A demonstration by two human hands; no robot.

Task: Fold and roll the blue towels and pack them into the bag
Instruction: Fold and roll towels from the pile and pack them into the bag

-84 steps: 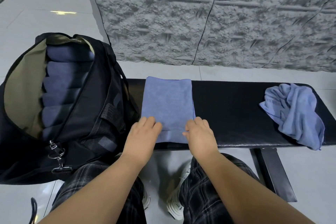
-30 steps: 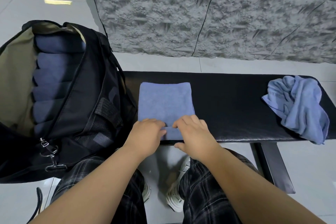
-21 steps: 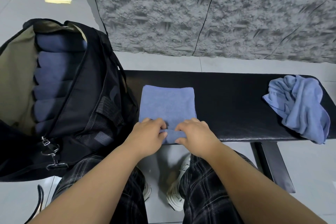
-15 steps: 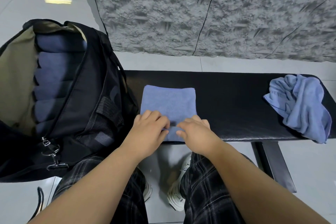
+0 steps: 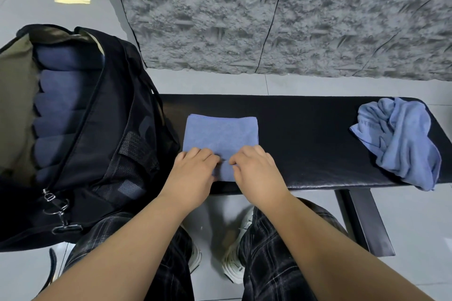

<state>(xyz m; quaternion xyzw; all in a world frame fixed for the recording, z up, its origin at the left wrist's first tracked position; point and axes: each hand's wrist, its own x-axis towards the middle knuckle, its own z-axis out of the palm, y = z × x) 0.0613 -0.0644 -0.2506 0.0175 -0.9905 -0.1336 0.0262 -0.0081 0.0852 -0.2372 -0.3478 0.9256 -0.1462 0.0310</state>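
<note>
At the far left the black bag (image 5: pixel 102 144) stands open, with rolled blue towels (image 5: pixel 63 115) stacked inside it. Just right of it, a folded blue towel (image 5: pixel 220 134) lies flat on the black bench (image 5: pixel 305 144). The left hand (image 5: pixel 193 173) and right hand (image 5: pixel 256 171) sit side by side on its near edge, fingers curled down and gripping the rolled-up cloth there. A crumpled blue towel (image 5: pixel 401 142) lies at the bench's right end, well apart.
</note>
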